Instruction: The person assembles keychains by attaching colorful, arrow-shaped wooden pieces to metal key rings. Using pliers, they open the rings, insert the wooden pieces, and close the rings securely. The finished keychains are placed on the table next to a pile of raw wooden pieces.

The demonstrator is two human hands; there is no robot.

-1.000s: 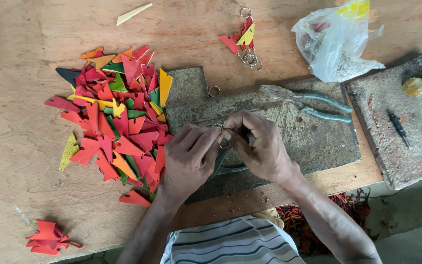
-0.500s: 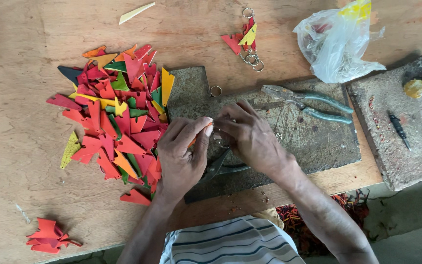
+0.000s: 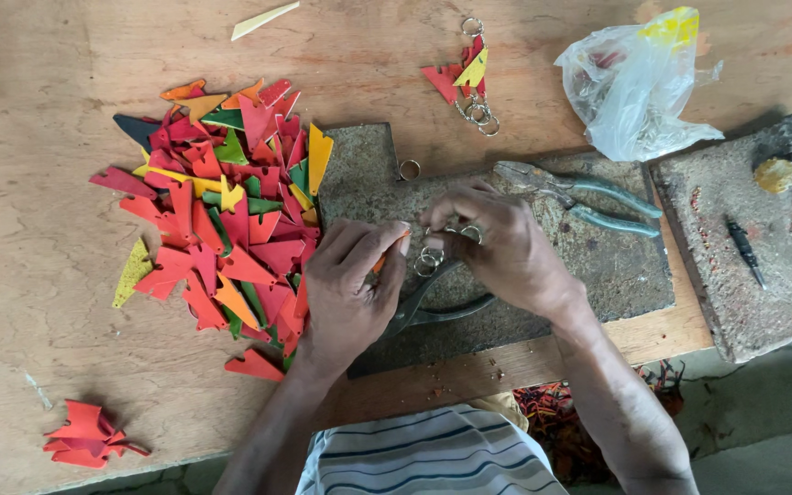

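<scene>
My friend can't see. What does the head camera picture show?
A person's left hand and right hand pinch small metal key rings over a grey stone slab, beside a pile of red, orange, yellow and green cut-out shapes on a wooden table.

The left hand hides most of the orange piece.

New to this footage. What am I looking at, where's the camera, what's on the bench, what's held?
No machine: a person's two bare hands, filmed from a camera on their head looking down at a wooden table. The left hand pinches a small orange piece; the right hand holds metal rings. Both work over a dark stone slab, with dark pliers under them. To the left lies a pile of coloured cut-outs, mostly red. Also there: green-handled pliers, a plastic bag, finished ringed pieces.
</scene>
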